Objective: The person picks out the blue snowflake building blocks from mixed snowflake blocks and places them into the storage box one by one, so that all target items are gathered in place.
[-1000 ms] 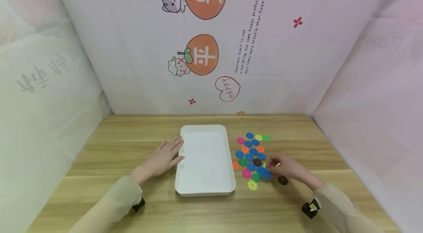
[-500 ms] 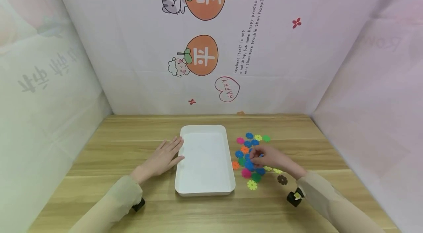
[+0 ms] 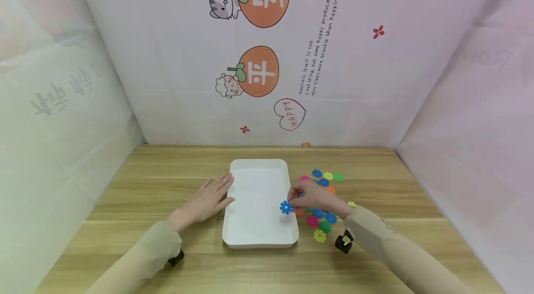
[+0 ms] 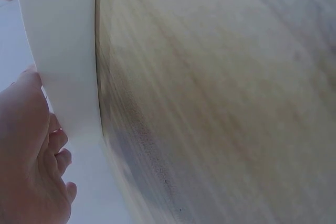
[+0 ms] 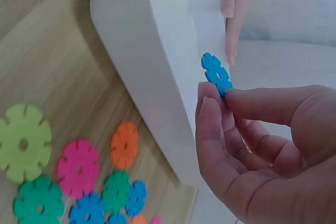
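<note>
Between thumb and fingertips my right hand (image 3: 310,195) pinches a blue snowflake disc (image 3: 285,207), a flat notched piece with a hole in its middle. Hand and disc are above the right side of a white tray (image 3: 256,238). In the right wrist view the blue disc (image 5: 216,73) is tilted, seen beyond the tray's side wall (image 5: 131,35). My left hand (image 3: 206,201) lies with straight fingers against the tray's left rim. The left wrist view has that hand (image 4: 31,156) touching the tray's outer wall (image 4: 60,51).
Right of the tray, loose discs in several colours lie on the wooden table (image 3: 200,266), among them a yellow disc (image 3: 320,235), a pink disc (image 5: 79,168) and an orange disc (image 5: 124,145). My right arm covers part of the pile. White cloth walls (image 3: 187,99) enclose the table's back and sides.
My right hand has moved left from the disc pile to above the tray's right side, carrying the blue disc. The left hand has stayed at the tray's left rim.
</note>
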